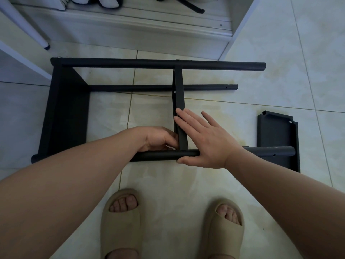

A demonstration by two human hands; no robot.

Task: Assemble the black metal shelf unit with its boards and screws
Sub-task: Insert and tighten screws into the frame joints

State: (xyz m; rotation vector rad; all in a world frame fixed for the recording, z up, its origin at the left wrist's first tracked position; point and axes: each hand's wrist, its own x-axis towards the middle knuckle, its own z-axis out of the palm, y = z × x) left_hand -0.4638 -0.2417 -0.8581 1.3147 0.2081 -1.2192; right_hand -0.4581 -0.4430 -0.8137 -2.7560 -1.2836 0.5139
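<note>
- Now the frame [149, 64] lies on its side on the floor [242, 184], end panel at 9 o'clock.
- Right hand [207, 141]: flat, fingers straight, pressing on the middle board [179, 86]; thumb against the near pole [158, 156].
- Left hand [158, 139]: fingers curled at the board-pole joint; I cannot tell whether it holds anything.
- Loose board [276, 131] lies at 3 o'clock.

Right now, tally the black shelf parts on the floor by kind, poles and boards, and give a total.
Poles plainly seen: 3 (far pole, middle pole, near pole)
Boards: 3 (left board, middle board, loose board)
Total: 6
</note>
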